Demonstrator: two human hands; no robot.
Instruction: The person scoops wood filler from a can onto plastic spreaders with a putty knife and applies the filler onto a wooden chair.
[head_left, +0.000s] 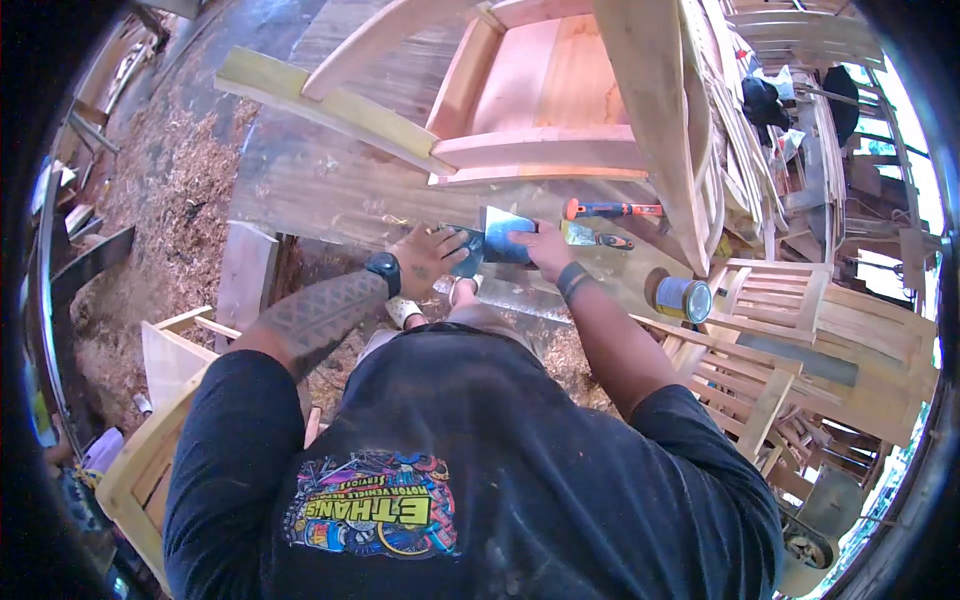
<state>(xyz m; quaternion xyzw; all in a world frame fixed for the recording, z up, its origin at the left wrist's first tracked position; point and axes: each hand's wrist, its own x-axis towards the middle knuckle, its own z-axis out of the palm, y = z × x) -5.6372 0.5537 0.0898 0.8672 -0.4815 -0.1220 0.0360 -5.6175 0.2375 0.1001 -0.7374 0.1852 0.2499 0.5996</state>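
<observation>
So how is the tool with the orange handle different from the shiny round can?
The orange-handled tool is long and thin, lying flat; the can is short and round. The tool lies just past the right hand; the can sits farther off to the right. Both rest on the wooden workbench.

An unfinished wooden chair frame (540, 100) is lying on my workbench (320, 185). An orange-handled tool (612, 210) is resting near its leg, and an open metal tin (686, 298) is sitting at the bench's edge. Wood shavings (170, 190) are covering the floor.
</observation>
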